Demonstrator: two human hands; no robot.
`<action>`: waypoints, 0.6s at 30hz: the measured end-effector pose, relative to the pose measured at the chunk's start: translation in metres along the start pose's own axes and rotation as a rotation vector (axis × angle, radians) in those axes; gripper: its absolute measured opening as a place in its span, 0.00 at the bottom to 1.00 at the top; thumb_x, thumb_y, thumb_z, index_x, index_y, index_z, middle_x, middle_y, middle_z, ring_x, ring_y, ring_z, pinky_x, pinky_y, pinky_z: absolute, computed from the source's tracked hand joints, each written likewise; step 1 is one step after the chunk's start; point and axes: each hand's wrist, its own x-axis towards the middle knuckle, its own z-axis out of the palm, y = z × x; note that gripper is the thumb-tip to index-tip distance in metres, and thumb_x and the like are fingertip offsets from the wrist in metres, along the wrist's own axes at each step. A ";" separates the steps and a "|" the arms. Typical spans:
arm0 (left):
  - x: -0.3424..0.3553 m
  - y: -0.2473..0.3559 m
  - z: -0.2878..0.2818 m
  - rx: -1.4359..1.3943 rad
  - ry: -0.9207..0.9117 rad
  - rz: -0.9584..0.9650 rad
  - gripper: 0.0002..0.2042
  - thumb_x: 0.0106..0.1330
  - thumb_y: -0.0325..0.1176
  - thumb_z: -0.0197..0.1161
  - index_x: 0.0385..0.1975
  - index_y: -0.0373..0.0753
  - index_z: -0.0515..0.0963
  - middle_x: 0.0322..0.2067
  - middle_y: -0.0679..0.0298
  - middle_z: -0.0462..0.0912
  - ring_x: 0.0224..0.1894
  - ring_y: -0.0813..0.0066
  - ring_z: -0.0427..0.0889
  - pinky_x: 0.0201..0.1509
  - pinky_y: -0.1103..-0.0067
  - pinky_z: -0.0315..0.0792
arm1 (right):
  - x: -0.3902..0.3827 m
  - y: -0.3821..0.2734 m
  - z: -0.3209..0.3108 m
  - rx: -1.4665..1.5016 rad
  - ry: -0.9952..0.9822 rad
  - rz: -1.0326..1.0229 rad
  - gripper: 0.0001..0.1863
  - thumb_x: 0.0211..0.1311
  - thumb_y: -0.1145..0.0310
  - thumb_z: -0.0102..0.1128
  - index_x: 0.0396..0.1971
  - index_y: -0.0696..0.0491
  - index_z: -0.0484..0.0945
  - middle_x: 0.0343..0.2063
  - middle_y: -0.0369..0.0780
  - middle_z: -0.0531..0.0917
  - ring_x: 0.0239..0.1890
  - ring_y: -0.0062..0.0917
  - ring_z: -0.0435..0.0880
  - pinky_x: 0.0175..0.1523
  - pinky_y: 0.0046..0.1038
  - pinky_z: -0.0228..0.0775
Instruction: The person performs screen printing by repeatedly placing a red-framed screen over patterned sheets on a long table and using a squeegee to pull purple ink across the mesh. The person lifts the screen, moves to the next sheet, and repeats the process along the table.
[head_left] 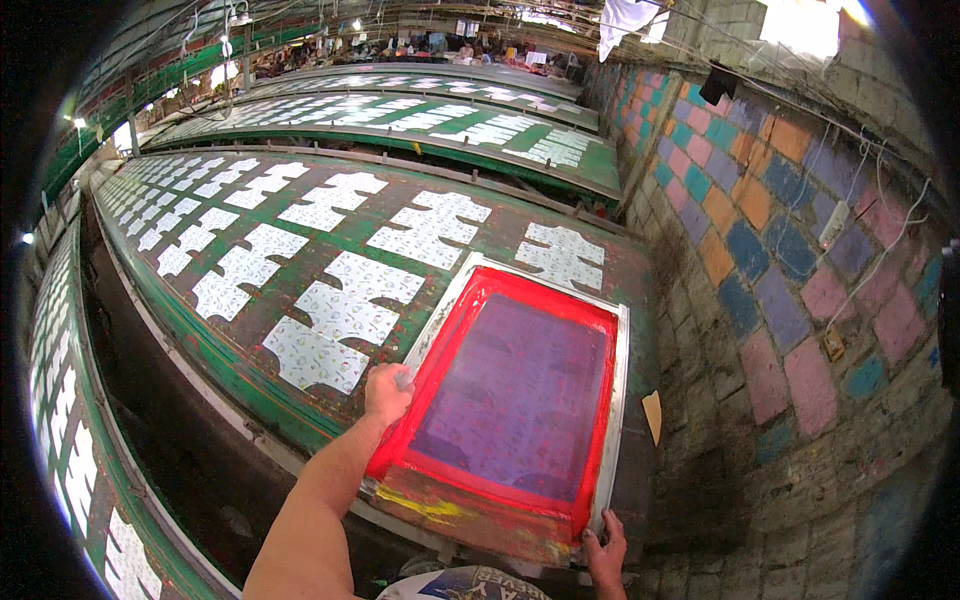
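Observation:
A screen-printing frame (618,400) with pale rails, a red border and a purple see-through mesh lies over the near end of the long printing table. Its near end is stained red, brown and yellow. My left hand (388,394) is closed around the left rail, about midway along. At the near right corner my right hand (605,552) grips the frame, thumb on top. Faint shapes of fabric show through the mesh. Beside the left rail lies a white patterned fabric piece (315,352), and past the frame's far end is another cut fabric piece (560,253).
Rows of similar fabric pieces run along the green and brown table (270,345). More long tables (590,165) stand beyond, and another (100,440) is at the left. A block wall (770,260) with painted patches and hanging wires borders the right side. A tan scrap (652,417) lies near the frame.

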 end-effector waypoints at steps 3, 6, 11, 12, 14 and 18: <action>0.000 0.002 -0.003 -0.010 -0.014 -0.011 0.18 0.53 0.31 0.81 0.45 0.40 0.89 0.44 0.51 0.90 0.52 0.45 0.85 0.62 0.57 0.78 | 0.001 0.001 0.002 -0.014 0.017 -0.002 0.35 0.63 0.69 0.77 0.71 0.59 0.79 0.74 0.54 0.76 0.77 0.48 0.74 0.82 0.45 0.64; 0.000 0.000 -0.004 -0.012 -0.039 -0.001 0.18 0.54 0.30 0.81 0.46 0.41 0.88 0.44 0.53 0.88 0.54 0.46 0.83 0.63 0.56 0.78 | 0.000 -0.004 0.003 0.074 0.026 0.033 0.36 0.62 0.70 0.77 0.71 0.59 0.79 0.73 0.54 0.77 0.77 0.47 0.75 0.82 0.45 0.64; 0.000 -0.007 0.001 -0.038 -0.013 0.031 0.17 0.54 0.30 0.81 0.45 0.40 0.88 0.43 0.53 0.88 0.53 0.45 0.83 0.62 0.56 0.77 | -0.002 -0.016 0.000 0.010 0.026 0.052 0.36 0.63 0.71 0.76 0.72 0.60 0.78 0.72 0.53 0.78 0.76 0.46 0.76 0.82 0.44 0.65; 0.000 -0.007 0.001 -0.031 -0.016 0.031 0.17 0.54 0.30 0.81 0.45 0.40 0.88 0.43 0.54 0.88 0.53 0.45 0.83 0.62 0.56 0.77 | -0.001 -0.018 -0.001 -0.004 0.025 0.074 0.36 0.63 0.71 0.76 0.72 0.60 0.78 0.72 0.53 0.78 0.75 0.46 0.77 0.81 0.44 0.65; 0.000 -0.008 0.000 -0.048 0.000 0.053 0.17 0.54 0.30 0.81 0.45 0.40 0.88 0.44 0.54 0.88 0.53 0.45 0.83 0.62 0.56 0.77 | -0.001 -0.019 0.000 0.071 0.029 0.134 0.36 0.63 0.72 0.76 0.72 0.60 0.78 0.73 0.52 0.78 0.75 0.45 0.77 0.81 0.43 0.67; -0.001 -0.005 -0.002 -0.060 0.009 0.006 0.18 0.53 0.31 0.82 0.45 0.42 0.89 0.42 0.53 0.88 0.51 0.46 0.85 0.61 0.57 0.78 | 0.000 -0.017 0.003 0.151 0.041 0.160 0.35 0.64 0.73 0.76 0.72 0.59 0.78 0.73 0.51 0.78 0.75 0.42 0.77 0.79 0.42 0.68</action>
